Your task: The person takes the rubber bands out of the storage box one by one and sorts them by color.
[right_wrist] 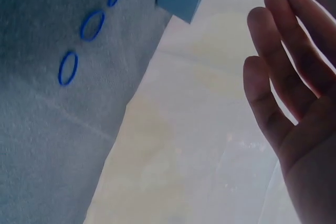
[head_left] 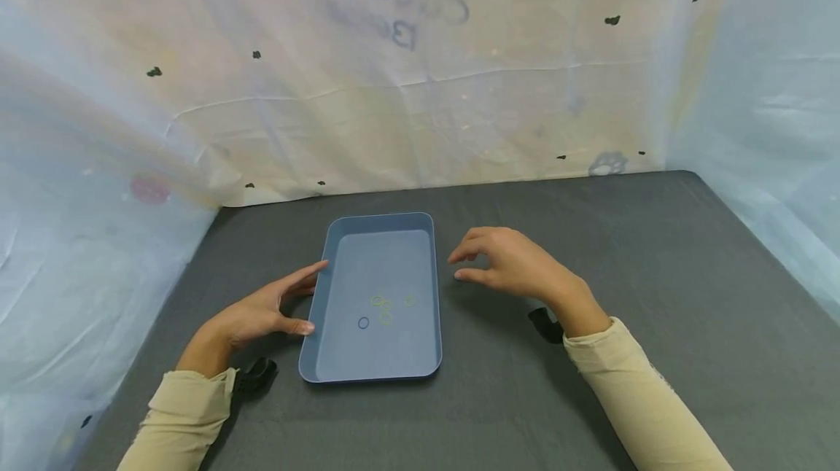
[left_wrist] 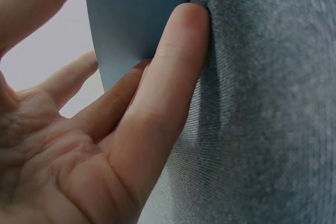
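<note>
A blue-grey rectangular tray lies on the dark grey cloth. Inside it are several thin yellow-green rings and a thin blue ring. My left hand touches the tray's left side with thumb and fingertips spread; the left wrist view shows its fingers against the tray wall. My right hand is held above the cloth, right of the tray, holding nothing. In the right wrist view, several thin blue rings lie on the cloth; I cannot make them out in the head view.
The grey cloth covers the table and extends well to the right of the tray. Behind it hangs a pale translucent sheet with dark spots, and similar sheets rise at both sides.
</note>
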The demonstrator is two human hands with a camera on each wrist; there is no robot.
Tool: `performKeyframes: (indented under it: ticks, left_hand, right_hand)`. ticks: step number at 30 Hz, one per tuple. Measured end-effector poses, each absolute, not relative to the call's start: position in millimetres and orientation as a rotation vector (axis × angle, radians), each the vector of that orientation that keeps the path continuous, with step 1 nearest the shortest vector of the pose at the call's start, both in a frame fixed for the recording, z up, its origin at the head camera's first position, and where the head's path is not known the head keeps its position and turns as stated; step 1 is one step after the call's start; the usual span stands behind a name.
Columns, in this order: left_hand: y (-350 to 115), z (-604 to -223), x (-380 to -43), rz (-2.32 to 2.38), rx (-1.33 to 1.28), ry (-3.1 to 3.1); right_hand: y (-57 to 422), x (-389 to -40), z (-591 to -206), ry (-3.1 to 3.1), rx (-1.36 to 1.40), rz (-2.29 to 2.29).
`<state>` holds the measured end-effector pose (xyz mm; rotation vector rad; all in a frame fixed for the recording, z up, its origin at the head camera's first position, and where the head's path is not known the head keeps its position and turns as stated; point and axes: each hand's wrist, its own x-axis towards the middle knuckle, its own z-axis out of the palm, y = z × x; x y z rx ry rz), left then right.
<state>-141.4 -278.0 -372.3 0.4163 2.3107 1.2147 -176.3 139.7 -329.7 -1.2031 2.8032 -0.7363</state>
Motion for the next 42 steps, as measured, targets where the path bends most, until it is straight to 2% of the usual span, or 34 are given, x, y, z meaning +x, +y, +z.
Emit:
performKeyframes:
  ticks: [14, 26, 42]
  left_hand:
    - [-277, -371, -142, 1.204, 0.406, 2.310]
    - [-276, -368, -139, 1.218, 0.373, 2.293]
    - [-281, -372, -140, 1.226, 0.381, 2.309]
  right_hand:
    - [93, -167, -343, 2.701, -1.486, -0.687]
    - [35, -168, -351, 2.506, -1.574, -0.649]
    - [8, -167, -372, 2.564, -1.607, -0.444]
